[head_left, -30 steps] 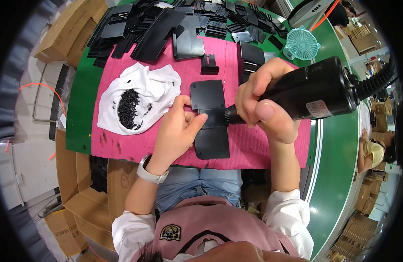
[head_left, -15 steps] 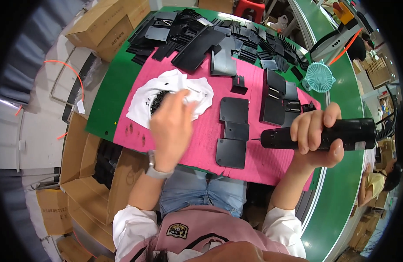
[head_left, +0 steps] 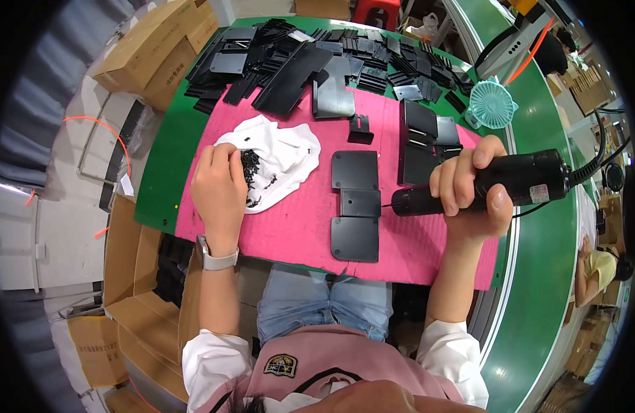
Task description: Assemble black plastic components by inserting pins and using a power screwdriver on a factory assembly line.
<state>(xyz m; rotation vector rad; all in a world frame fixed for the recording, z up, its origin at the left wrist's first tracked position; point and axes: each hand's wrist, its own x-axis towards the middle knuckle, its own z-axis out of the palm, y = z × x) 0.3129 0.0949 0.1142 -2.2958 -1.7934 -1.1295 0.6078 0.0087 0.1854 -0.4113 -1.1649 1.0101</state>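
Observation:
My left hand point(head_left: 217, 180) is at the left edge of a white cloth point(head_left: 293, 151), its fingers curled together beside a pile of small black screws point(head_left: 250, 165). Whatever its fingertips hold is hidden. In my right hand point(head_left: 472, 182) is a black electric screwdriver point(head_left: 527, 180), gripped around the body. Its thin bit points left, close to the right edge of a small black bracket point(head_left: 359, 204). That bracket lies between two flat black plates, an upper plate point(head_left: 355, 168) and a lower plate point(head_left: 355, 241), on a pink sheet point(head_left: 290, 241).
Many black plates and strips point(head_left: 372, 65) are heaped along the far side of the green table point(head_left: 159, 179). Joined black parts point(head_left: 419, 155) lie behind the screwdriver. A teal fan-shaped object point(head_left: 493, 104) stands far right; an open cardboard box point(head_left: 142, 303) sits left.
My left hand has moved left, from over the cloth to the edge of the screw pile. The screwdriver has shifted slightly left, its bit now nearer the small bracket.

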